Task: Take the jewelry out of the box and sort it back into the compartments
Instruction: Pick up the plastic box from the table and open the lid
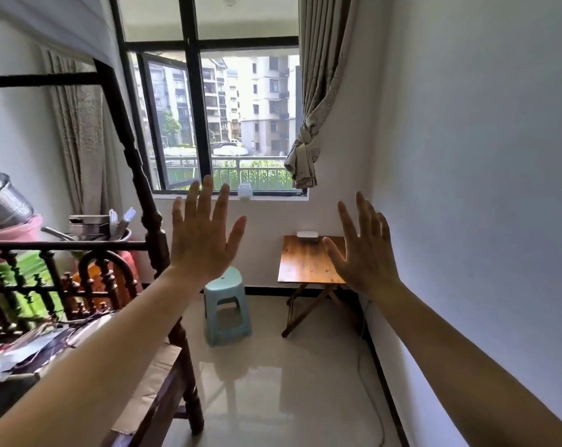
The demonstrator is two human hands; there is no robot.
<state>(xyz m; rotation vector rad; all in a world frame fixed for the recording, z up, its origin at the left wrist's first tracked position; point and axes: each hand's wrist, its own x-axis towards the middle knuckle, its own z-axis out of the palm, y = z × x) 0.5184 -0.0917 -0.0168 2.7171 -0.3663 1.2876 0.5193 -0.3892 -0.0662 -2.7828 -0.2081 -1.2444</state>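
— So, what do we have ahead of us?

— Our left hand (205, 240) is raised with its back to us, fingers spread wide and holding nothing. Our right hand (363, 253) is up beside it, also splayed and empty, turned a little edge-on. Both arms reach out over the floor, well apart from each other.

— And the jewelry box?

— We see a small white box (308, 235) with rounded corners at the far edge of the folding table (305, 259), against the wall under the window (221, 117). Whether it is the jewelry box we cannot tell; it is too small, and no jewelry shows. Our right hand covers the table's right side from this view.

— What stands around it?

— A pale blue plastic stool (226, 304) sits on the floor just left of the table. On our left a dark turned-wood bed frame (150, 240) juts forward, its mattress piled with clutter, cardboard at its foot. A knotted beige curtain (308, 150) hangs above the table.

— Surfaces?

— We note a glossy brown wooden tabletop on crossed legs, shiny cream floor tiles (273, 382) that mirror the window light, and a plain white wall (466, 156) on the right. A small clear jar (245, 191) stands on the sill.
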